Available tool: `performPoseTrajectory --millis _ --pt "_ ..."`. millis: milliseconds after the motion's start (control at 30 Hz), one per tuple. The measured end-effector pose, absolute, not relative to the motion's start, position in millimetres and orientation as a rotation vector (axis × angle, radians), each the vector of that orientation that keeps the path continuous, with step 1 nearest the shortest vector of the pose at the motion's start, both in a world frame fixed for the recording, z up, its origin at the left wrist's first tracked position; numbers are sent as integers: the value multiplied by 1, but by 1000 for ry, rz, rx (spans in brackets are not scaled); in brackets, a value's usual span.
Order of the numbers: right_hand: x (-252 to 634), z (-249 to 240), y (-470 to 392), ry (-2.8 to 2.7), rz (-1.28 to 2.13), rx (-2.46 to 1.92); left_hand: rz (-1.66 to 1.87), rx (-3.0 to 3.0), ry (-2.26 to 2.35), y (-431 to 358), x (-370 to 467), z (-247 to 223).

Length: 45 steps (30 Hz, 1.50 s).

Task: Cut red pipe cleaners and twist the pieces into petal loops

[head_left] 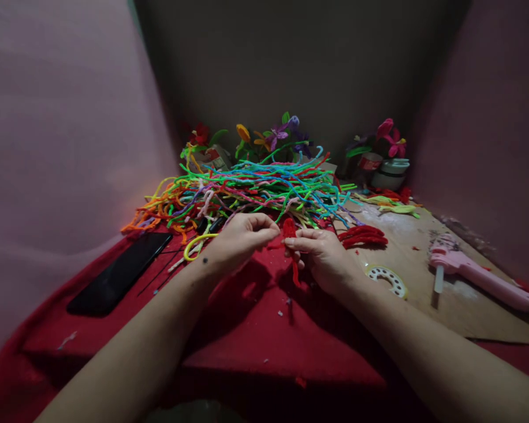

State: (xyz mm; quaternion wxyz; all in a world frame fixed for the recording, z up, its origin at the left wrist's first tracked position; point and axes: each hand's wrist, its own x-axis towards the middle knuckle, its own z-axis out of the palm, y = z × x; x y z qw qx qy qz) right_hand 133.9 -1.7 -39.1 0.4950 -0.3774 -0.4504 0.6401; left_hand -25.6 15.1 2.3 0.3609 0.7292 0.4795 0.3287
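My right hand (315,249) pinches a folded red pipe cleaner (290,229) upright, with a loose red end hanging below the fingers. Just to its left, my left hand (249,235) is closed in a pinch, thumb against forefinger. Whatever is between those fingertips, if anything, is too small to make out. Beyond both hands lies a large tangled heap of coloured pipe cleaners (264,188). Several bent red pipe cleaners (364,236) lie together right of my right hand.
A black phone (120,273) lies at left on the red cloth (264,346). At right, a cardboard sheet (449,317) carries a pink glue gun (480,276) and a white tape roll (388,281). Pipe-cleaner flowers (277,135) and a lidded jar (391,174) stand at the back.
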Motion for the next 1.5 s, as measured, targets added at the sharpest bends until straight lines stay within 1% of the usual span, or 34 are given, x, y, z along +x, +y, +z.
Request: performPoseTrajectory --millis 100,167,200,367,400,467,600,700,767,867,933,1133,1267,1500 --pt "135 -41 0 -1060 1570 -900 949 1847 1480 25 -55 14" --pt "136 -43 2 -1052 1604 -900 923 1971 1686 33 -81 19" --pt "136 -45 2 -1053 1620 -895 826 2032 1764 36 -93 20" --pt "135 -49 4 -1013 1679 -867 0 2336 1981 35 -115 0" --pt "135 -49 5 -984 1692 -856 -116 2380 2013 33 -113 -5" --pt "135 -47 5 -901 1711 -820 -207 2451 2053 27 -108 -11" --pt "136 -40 5 -707 1789 -755 -123 2472 2108 18 -108 -7" --pt "138 -37 4 -669 1900 -716 -18 2427 2157 10 -111 -1" --pt "139 -37 3 -680 1955 -671 108 2480 2083 2 -107 -3" --pt "140 -38 2 -686 1987 -610 378 2652 1851 -11 -93 -9" --pt "140 -37 1 -678 1995 -592 430 2766 1784 -19 -82 -13" --pt "139 -37 1 -625 2053 -544 219 3040 1782 -24 -66 -22" --pt "139 -39 1 -651 2056 -520 118 3117 1760 -22 -63 -27" --pt "140 -39 2 -733 2054 -509 80 3123 1767 -27 -57 -25"
